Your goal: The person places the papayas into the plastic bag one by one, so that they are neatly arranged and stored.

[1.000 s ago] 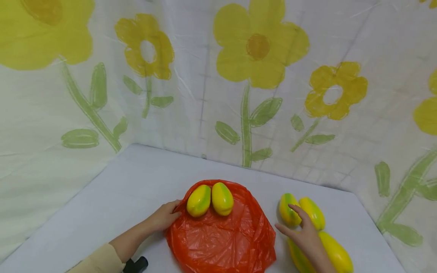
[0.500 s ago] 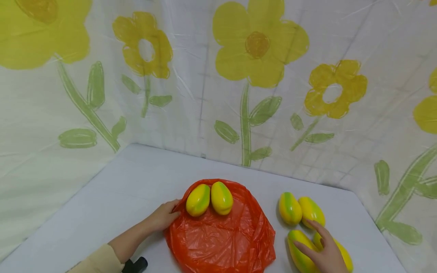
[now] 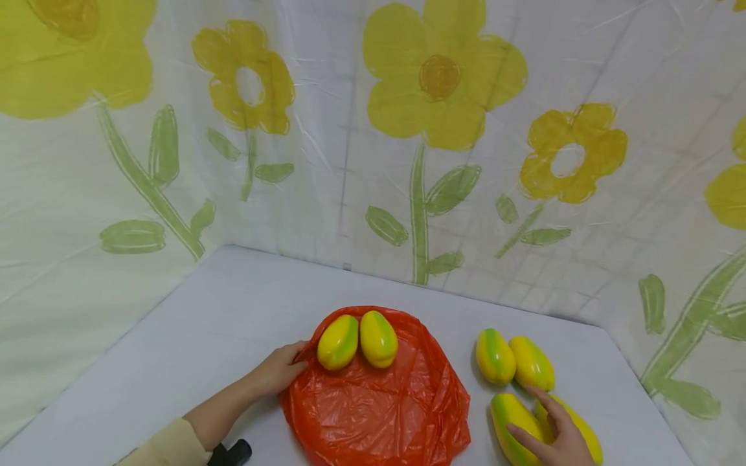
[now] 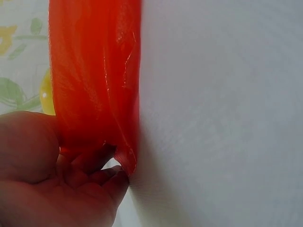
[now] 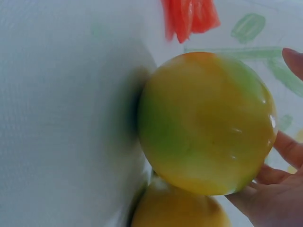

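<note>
A red plastic bag (image 3: 373, 408) lies with its mouth spread wide, and two yellow-green papayas (image 3: 338, 343) rest inside at its far side. My left hand (image 3: 280, 372) holds the bag's left rim; in the left wrist view its fingers curl around the film's edge (image 4: 102, 85). To the right of the bag, my right hand (image 3: 562, 440) is over the nearer pair of papayas, thumb and fingers spread. The left one of that pair, a papaya (image 3: 515, 427) with a green stripe, lies beside the thumb. In the right wrist view, fingertips are close behind a papaya (image 5: 203, 123).
Two more papayas (image 3: 495, 356) lie side by side behind the nearer pair on the white table (image 3: 250, 291). A black object (image 3: 233, 452) shows below the left forearm. A flower-printed sheet (image 3: 326, 213) hangs behind the table.
My right hand has moved right and toward me, from beside the farther papayas to over the nearer pair. The left hand and the bag have stayed in place.
</note>
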The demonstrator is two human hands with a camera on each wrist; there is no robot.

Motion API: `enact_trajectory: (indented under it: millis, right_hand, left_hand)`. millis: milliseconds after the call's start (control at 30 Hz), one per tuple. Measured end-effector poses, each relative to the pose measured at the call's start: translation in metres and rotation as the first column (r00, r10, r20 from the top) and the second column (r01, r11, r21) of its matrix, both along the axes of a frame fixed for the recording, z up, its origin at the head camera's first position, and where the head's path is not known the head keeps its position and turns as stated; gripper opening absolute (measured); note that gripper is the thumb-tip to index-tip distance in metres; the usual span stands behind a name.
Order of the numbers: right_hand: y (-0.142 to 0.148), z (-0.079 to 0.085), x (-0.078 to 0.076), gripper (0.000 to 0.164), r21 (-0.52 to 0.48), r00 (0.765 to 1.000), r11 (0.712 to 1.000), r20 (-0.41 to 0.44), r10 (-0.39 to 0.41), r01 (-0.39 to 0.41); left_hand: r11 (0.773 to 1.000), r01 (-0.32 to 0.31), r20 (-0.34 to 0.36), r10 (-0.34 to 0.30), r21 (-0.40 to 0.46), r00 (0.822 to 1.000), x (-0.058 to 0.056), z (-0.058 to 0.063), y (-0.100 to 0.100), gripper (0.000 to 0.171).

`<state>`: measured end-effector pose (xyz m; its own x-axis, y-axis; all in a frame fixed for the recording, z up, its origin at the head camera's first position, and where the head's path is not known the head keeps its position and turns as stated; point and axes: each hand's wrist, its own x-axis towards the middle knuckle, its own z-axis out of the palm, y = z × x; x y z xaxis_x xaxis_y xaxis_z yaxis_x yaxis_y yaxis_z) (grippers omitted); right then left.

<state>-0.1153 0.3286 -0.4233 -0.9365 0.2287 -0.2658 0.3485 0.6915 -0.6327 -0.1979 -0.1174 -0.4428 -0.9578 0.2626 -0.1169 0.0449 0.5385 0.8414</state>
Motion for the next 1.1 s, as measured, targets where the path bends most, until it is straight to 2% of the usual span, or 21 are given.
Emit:
enact_trajectory:
  millis: [367,600,700,833,1000,1100]
  right_hand:
    - [-0.013,0.002,0.004,0.096,0.075,0.998,0.996,0.046,0.043,-0.046]
    - [-0.02,-0.003,0.005,0.088,0.09,0.985,0.981,-0.001,0.172,-0.171]
    - [-0.024,-0.004,0.005,0.088,0.11,0.981,0.975,-0.018,0.194,-0.191]
    - [-0.026,-0.007,0.005,0.097,0.148,0.983,0.973,-0.006,0.183,-0.18]
    - [-0.026,-0.011,0.005,0.112,0.162,0.992,0.979,0.027,0.121,-0.124]
    - [-0.025,-0.013,0.005,0.115,0.159,0.995,0.982,0.039,0.094,-0.099]
  left_hand:
    - [1.0,0.009,0.005,-0.009,0.024,1.0,0.001,0.001,-0.001,0.041]
    - [1.0,0.006,-0.003,-0.006,0.006,1.0,0.001,0.0,0.0,0.042]
    - [1.0,-0.005,0.001,0.005,0.002,1.0,0.001,-0.001,0.0,0.041]
    - [1.0,-0.012,0.005,0.012,-0.001,1.0,0.0,-0.001,0.0,0.041]
    - [1.0,-0.021,0.007,0.022,-0.007,1.0,0.0,-0.001,0.0,0.042]
    - [1.0,-0.025,0.008,0.025,-0.004,1.0,0.001,-0.001,0.001,0.042]
